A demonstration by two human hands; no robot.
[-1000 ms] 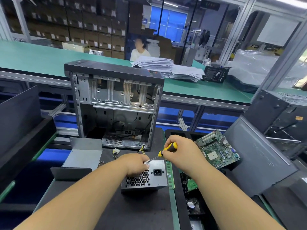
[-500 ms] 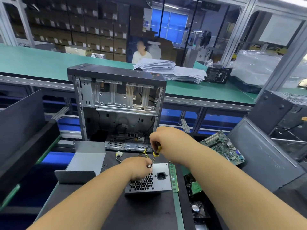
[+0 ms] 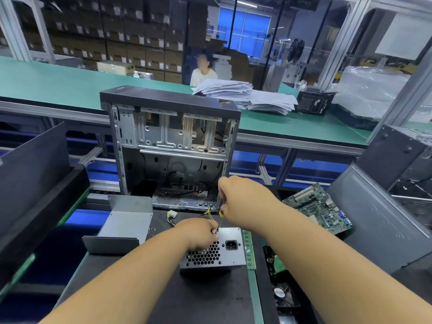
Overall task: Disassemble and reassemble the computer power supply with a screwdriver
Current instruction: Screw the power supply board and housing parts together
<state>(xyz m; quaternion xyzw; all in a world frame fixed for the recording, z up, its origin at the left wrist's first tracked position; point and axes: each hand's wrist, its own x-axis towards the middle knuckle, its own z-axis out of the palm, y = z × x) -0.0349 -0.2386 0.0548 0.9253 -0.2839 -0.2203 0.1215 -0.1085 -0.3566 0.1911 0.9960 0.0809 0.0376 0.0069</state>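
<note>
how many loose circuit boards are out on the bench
2 in view: a motherboard right of the right hand, and a green board lower down in the black tray. Others may be hidden.

We see the power supply as dull grey sheet metal with a punched honeycomb grille, resting on a matt black mat. The open computer case shows bare stamped steel inside under a smooth black top, and the bent cover beside it looks like brushed grey metal. The screwdriver has a thin shiny metal shaft, and the stack of paper on the smooth green bench looks white and crumpled.
</note>
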